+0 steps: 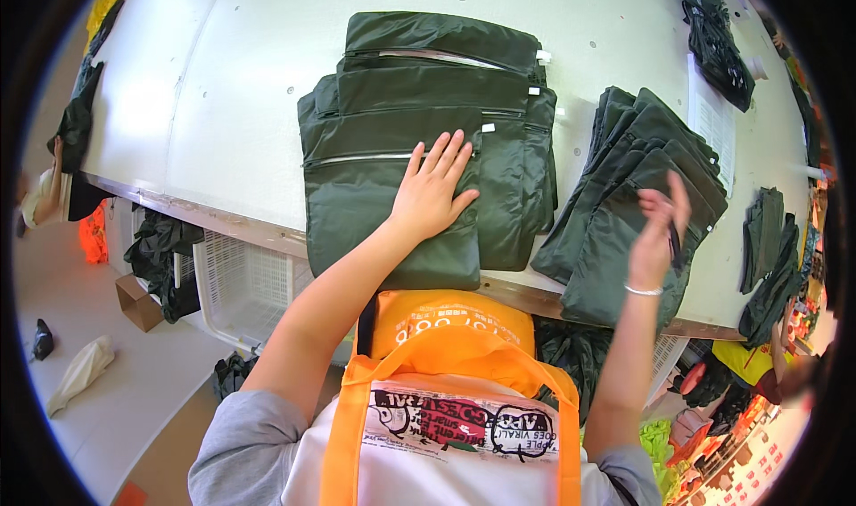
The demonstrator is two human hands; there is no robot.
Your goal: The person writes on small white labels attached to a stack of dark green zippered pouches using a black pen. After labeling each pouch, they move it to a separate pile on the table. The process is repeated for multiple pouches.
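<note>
Downward fisheye view, head height

Folded pieces (374, 131) are showing dark green — their tags (488, 128) white; the desk (241, 87) is looking white; the apron (455, 314) is glowing orange.

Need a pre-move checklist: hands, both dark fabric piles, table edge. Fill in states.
1. Left hand flat on the left pile: ok.
2. Right hand gripping fabric: cannot tell; it is blurred over the right pile.
3. Left pile squared up: not ok; layers are staggered.
4. Right pile squared up: not ok; layers fan out.
5. Piles inside the near table edge: not ok; both reach over it.
6. White tags visible on left pile: ok.
</note>
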